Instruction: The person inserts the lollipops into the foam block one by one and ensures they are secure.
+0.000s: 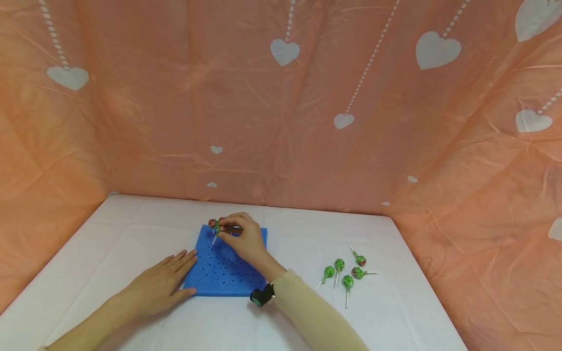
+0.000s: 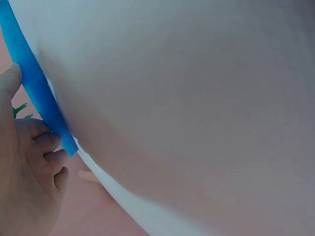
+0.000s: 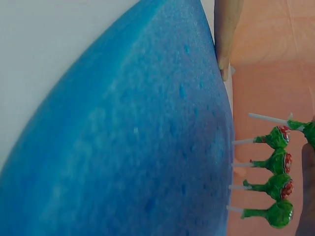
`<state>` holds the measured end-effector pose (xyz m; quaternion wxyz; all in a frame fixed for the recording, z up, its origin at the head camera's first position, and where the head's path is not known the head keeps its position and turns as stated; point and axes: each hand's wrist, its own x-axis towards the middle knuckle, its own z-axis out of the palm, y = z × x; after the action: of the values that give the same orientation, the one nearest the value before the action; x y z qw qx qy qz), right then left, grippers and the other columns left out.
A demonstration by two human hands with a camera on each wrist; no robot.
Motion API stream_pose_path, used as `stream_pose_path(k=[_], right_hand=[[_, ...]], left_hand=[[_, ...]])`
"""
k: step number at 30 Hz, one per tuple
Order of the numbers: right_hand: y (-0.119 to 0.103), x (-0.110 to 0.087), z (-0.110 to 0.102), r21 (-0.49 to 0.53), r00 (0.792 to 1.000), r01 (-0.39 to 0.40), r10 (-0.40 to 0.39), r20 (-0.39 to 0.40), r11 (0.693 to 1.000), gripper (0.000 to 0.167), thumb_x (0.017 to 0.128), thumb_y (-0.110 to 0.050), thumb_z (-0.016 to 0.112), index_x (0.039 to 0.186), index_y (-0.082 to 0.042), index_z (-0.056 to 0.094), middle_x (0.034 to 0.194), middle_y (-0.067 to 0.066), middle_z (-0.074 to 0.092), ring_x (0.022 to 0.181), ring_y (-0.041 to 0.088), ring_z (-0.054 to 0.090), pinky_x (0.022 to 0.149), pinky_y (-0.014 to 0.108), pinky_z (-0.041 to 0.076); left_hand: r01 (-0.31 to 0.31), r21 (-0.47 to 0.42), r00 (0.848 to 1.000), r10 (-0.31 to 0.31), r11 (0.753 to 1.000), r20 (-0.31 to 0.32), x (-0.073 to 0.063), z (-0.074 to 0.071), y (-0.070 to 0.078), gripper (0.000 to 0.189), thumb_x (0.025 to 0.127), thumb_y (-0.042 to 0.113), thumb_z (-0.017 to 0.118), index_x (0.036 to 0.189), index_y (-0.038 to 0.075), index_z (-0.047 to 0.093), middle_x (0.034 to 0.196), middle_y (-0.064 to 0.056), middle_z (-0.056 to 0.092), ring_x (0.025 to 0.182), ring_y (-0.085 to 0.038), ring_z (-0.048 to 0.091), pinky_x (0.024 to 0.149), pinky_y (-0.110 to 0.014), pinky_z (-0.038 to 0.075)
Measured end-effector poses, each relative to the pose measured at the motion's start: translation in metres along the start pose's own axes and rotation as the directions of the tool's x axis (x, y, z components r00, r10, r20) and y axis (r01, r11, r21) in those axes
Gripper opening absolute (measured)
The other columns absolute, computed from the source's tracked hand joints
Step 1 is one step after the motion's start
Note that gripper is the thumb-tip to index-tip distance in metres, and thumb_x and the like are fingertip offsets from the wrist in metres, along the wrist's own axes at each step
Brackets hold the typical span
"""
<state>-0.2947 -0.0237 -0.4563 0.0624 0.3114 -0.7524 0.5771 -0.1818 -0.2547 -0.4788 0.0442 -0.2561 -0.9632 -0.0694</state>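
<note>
- Lollipops [image 1: 348, 281] in green wrappers, five of them, lie loose on the table [image 1: 131, 229], toward its right edge and well apart from the foam; judging by the rest, these are what is left to do.
- Left hand [image 1: 158, 285] lies along the left edge of the foam with its fingers extended and fingertips touching it; it grasps nothing and seems to steady the block.
- Blue foam block [image 1: 219, 287] rests flat on the table, left of the middle, its top dotted with small holes, most of them unfilled.
- Right hand [image 1: 246, 241] reaches over the block toward its far-left corner, thumb and fingers clamped on one lollipop.
- That held lollipop [image 3: 309, 130] has its white stick bare; in the right wrist view the tip looks clear of the foam, so I judge this one not yet planted.
- Four standing lollipops [image 3: 278, 162] form a row by the foam's far edge, sticks down in it, heads up; the right hand partly hides them from the head view. Four of ten seem done, a fifth in hand.
- Beyond the table's far edge hangs an orange backdrop [image 1: 246, 97] with white hearts.
</note>
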Motion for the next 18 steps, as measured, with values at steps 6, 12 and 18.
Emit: stream_pose_path(k=[6, 12, 18], right_hand=[[-0.001, 0.002, 0.008, -0.036, 1.000, -0.026, 0.026, 0.000, 0.999, 0.022, 0.091, 0.000, 0.078, 0.112, -0.002, 0.077, 0.118, 0.008, 0.064, 0.103, 0.010, 0.069, 0.092, 0.028, 0.061], [0.000, 0.003, 0.013, -0.082, 1.000, -0.016, 0.016, 0.006, 0.996, 0.022, 0.091, 0.000, 0.078, 0.113, -0.001, 0.076, 0.118, 0.009, 0.064, 0.105, 0.013, 0.070, 0.091, 0.024, 0.061], [0.003, 0.003, 0.017, -0.076, 0.999, -0.030, 0.031, 0.020, 0.997, 0.023, 0.091, 0.001, 0.078, 0.114, -0.001, 0.077, 0.118, 0.010, 0.064, 0.105, 0.017, 0.071, 0.089, 0.020, 0.060]], left_hand=[[-0.012, 0.018, 1.000, 0.012, 1.000, -0.021, 0.000, 0.000, 0.000, 0.075, 0.103, 0.054, 0.057, 0.148, -0.006, 0.053, 0.157, -0.024, 0.047, 0.144, -0.045, 0.045, 0.117, -0.058, 0.041], [-0.008, 0.004, 1.000, 0.008, 1.000, 0.004, 0.000, 0.000, -0.001, 0.077, 0.103, 0.055, 0.056, 0.148, -0.007, 0.051, 0.157, -0.025, 0.046, 0.145, -0.046, 0.044, 0.117, -0.060, 0.039], [-0.010, 0.004, 1.000, 0.010, 1.000, -0.012, 0.000, 0.000, -0.001, 0.077, 0.103, 0.055, 0.056, 0.148, -0.007, 0.052, 0.157, -0.024, 0.047, 0.145, -0.045, 0.044, 0.117, -0.060, 0.040]])
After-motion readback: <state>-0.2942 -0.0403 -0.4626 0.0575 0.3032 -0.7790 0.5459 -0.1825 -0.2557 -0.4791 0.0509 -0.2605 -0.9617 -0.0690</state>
